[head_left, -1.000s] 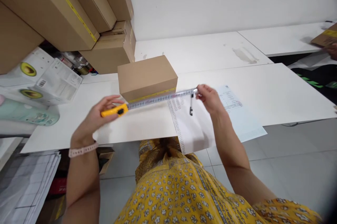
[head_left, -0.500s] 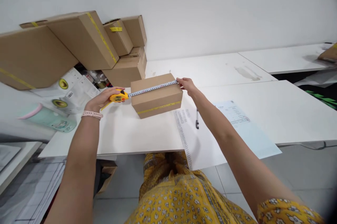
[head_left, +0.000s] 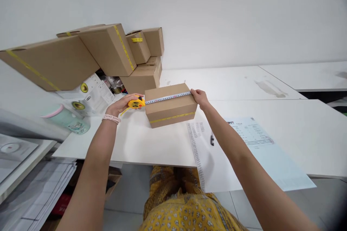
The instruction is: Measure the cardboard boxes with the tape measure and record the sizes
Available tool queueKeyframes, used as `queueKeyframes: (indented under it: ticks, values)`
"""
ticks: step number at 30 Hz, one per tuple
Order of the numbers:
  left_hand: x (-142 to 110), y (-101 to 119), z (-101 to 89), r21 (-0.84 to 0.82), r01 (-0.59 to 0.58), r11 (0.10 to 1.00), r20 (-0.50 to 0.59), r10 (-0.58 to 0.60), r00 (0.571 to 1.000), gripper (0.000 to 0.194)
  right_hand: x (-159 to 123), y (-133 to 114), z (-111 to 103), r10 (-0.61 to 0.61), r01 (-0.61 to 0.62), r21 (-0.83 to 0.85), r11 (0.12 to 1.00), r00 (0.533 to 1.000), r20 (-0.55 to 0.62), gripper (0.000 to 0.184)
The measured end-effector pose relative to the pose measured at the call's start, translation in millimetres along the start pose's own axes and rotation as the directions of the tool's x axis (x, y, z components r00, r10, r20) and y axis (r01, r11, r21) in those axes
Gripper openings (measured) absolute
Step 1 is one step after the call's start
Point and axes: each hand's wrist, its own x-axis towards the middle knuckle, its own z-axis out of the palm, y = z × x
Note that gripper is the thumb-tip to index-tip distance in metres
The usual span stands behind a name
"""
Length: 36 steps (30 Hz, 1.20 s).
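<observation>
A brown cardboard box point(head_left: 173, 110) with a yellow tape strip along its front side sits on the white table. Across its top lies the blade of a tape measure point(head_left: 137, 102), pulled out lengthwise. My left hand point(head_left: 123, 103) is closed around the yellow case at the box's left end. At the right end, my right hand point(head_left: 198, 97) pinches the tip of the blade against the box's edge. To the right of the box are a spiral notebook point(head_left: 208, 166) and a black pen point(head_left: 212, 140), the pen partly behind my right forearm.
Cardboard boxes point(head_left: 108, 48) are stacked at the back left, above white cartons point(head_left: 94, 95) with avocado pictures. A mint-green bottle point(head_left: 72, 120) lies at the left. A light-blue printed sheet point(head_left: 273, 158) overhangs the table's front edge at the right.
The tape measure blade came from in front of the box onto its top, and my right hand moved to the box's right edge. Since then the blade has settled there; the view has shifted.
</observation>
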Motion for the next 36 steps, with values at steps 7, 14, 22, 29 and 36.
queueKeyframes:
  ticks: [7,14,22,29,36]
  values:
    - [0.6,3.0,2.0,0.016,0.009,1.000,-0.019,-0.009,1.000,0.049,3.7,-7.6,-2.5,-0.240,0.195,-0.436,0.879,0.970,-0.050,0.035]
    - [-0.5,7.1,3.8,0.045,0.014,0.999,-0.006,-0.014,1.000,0.050,2.1,-4.3,-5.4,-0.145,0.096,-0.418,0.903,0.986,-0.086,0.024]
    - [-0.2,7.5,3.0,0.077,0.005,0.997,0.010,-0.005,1.000,0.054,4.2,3.7,-6.3,-0.131,0.131,-0.217,0.967,0.991,0.017,0.039]
    - [-3.4,6.2,-1.4,0.064,0.023,0.998,0.028,-0.025,0.999,0.056,13.0,7.9,-6.1,-0.075,0.080,-0.123,0.989,0.996,0.045,0.033]
    - [-3.7,7.4,1.3,0.061,0.021,0.998,0.013,-0.022,1.000,0.056,6.5,5.7,-4.6,0.016,-0.019,0.050,0.999,0.998,0.058,0.032]
